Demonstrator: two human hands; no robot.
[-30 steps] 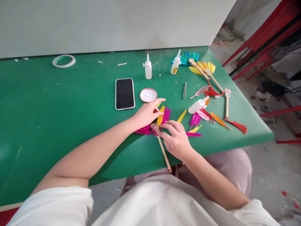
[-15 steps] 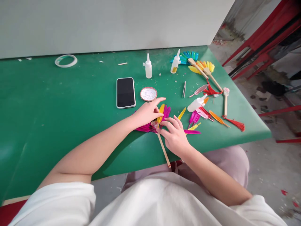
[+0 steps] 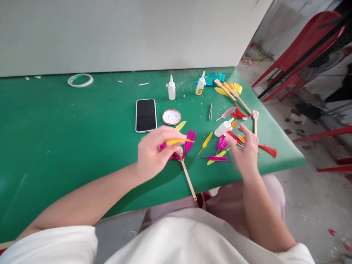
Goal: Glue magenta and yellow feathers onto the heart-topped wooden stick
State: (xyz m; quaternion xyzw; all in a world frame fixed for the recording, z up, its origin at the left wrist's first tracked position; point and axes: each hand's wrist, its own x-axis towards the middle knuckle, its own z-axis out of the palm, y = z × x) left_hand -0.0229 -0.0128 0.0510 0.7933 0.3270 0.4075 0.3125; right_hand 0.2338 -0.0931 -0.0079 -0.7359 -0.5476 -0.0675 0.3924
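Note:
My left hand (image 3: 154, 154) pinches a yellow feather (image 3: 176, 141) by its side, holding it above a magenta feather fan (image 3: 189, 141). The fan lies on the table with its wooden handle (image 3: 188, 179) pointing toward me, and my left hand hides part of its feathers. My right hand (image 3: 245, 154) is held apart from the fan with fingers spread, near a white glue bottle (image 3: 223, 128) lying on its side. Between the hands lie a loose yellow feather (image 3: 206, 142) and a magenta feather (image 3: 217, 158) across a yellow-green one.
Behind are a phone (image 3: 146, 115), a round white lid (image 3: 171, 117), tweezers (image 3: 210, 112) and two upright glue bottles (image 3: 172, 88). Finished-looking blue and yellow fans (image 3: 233, 88) with red tassels (image 3: 268, 150) lie at right. A tape roll (image 3: 80, 80) sits far left.
My left hand has drawn back left and now holds a yellow feather. My right hand has left the fan and moved right, its fingers opening. A yellow-green feather now shows behind the fan.

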